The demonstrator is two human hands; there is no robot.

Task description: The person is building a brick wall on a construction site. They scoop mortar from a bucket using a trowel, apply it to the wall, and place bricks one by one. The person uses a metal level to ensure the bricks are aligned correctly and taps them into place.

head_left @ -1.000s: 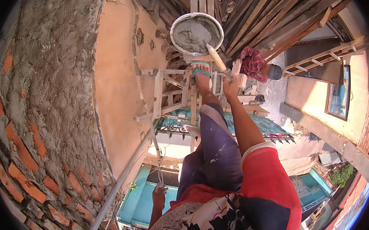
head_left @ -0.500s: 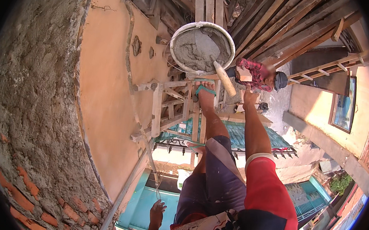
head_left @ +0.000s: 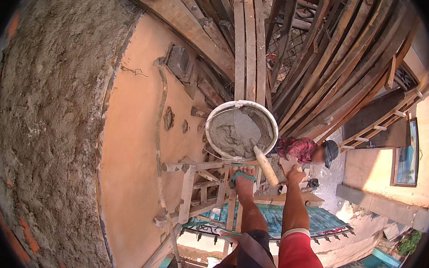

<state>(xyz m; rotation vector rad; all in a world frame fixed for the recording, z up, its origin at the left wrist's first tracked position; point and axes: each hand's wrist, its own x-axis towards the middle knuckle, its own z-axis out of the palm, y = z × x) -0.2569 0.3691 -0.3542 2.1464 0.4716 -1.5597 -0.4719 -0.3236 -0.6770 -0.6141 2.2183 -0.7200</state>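
My right hand (head_left: 295, 175) reaches forward, its fingers closed on a pale reddish brick (head_left: 287, 163) that is partly hidden by them. Just beyond it is a person in a red checked shirt (head_left: 300, 149) and dark cap, lower down. To the left of the hand, a white-rimmed bucket (head_left: 214, 146) holds wet grey mortar (head_left: 227, 131). A trowel (head_left: 265, 166) rests in the mortar, its blade partly coated and its wooden handle leaning out over the rim toward me. My left hand is out of the picture.
My sandalled foot (head_left: 245, 180) stands high on wooden scaffolding (head_left: 186, 194). Long timber planks (head_left: 323, 67) lean beyond the bucket, with a ladder (head_left: 374, 130) at right. Left is an orange wall (head_left: 134, 143) beside rough plaster (head_left: 58, 98). A teal sheet (head_left: 273, 220) lies far below.
The view has tilted forward, so the bucket and planks sit lower in it. The brick, earlier just beyond my right hand, is now in its fingers. My left hand has left the picture.
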